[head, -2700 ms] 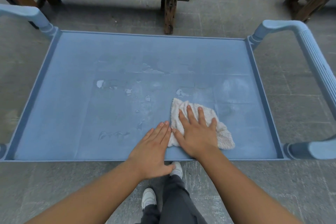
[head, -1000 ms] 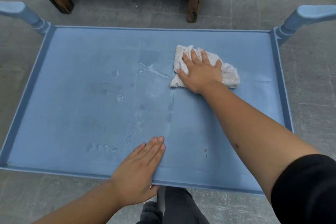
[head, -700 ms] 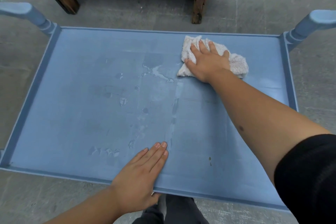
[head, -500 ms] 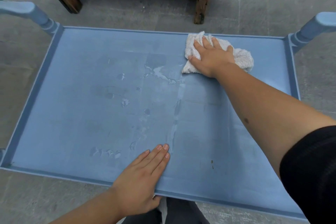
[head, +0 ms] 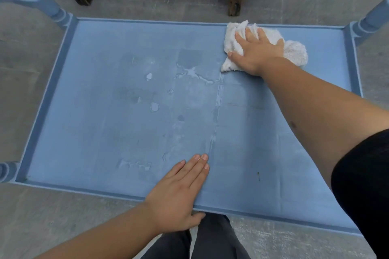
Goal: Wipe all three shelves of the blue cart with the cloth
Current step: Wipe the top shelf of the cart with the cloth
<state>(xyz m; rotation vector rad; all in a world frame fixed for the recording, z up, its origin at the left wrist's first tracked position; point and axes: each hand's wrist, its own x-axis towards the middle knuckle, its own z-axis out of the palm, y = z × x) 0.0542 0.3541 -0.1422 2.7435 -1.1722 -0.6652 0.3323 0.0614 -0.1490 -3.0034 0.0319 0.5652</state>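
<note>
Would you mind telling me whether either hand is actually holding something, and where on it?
The right hand presses flat on the middle of the white cloth, not gripping it. The left hand holds nothing; it rests on the shelf's near edge.

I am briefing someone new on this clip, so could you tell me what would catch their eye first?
The white cloth stands out first, pressed flat by the right hand at the far right corner of the blue cart top shelf. Next, pale wet smears mark the shelf's middle. The left hand lies flat on the near edge.
</note>
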